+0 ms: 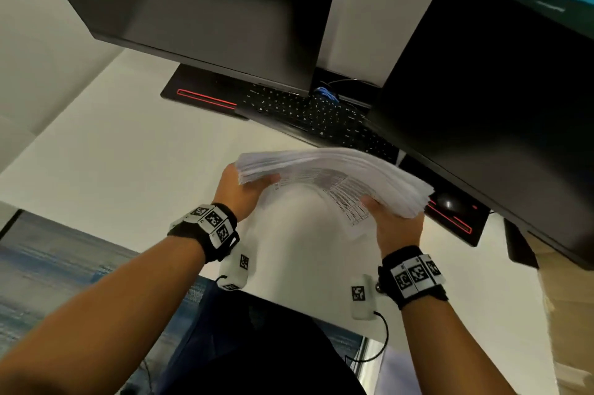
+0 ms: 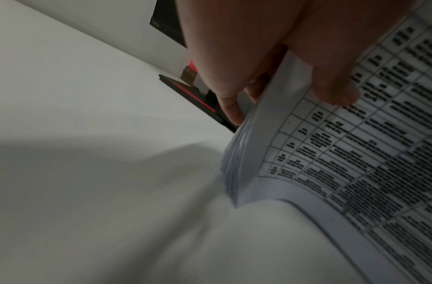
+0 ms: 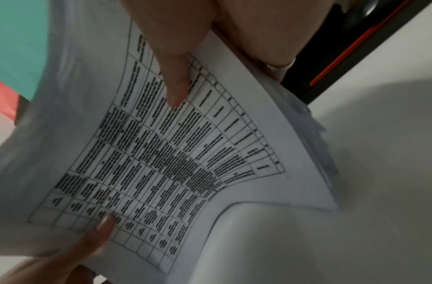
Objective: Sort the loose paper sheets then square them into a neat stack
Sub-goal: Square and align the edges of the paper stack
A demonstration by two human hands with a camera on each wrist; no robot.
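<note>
You hold the paper stack [image 1: 334, 176] clear above the desk [image 1: 128, 144], in front of the keyboard [image 1: 308, 111]: left hand [image 1: 244, 190] and right hand [image 1: 397, 227] each pinch an end (thumbs on the printed face), probably to tap edges square.

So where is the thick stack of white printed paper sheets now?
In the head view the stack of white printed paper sheets is held above the white desk, between the left hand and right hand, before the black keyboard.
</note>
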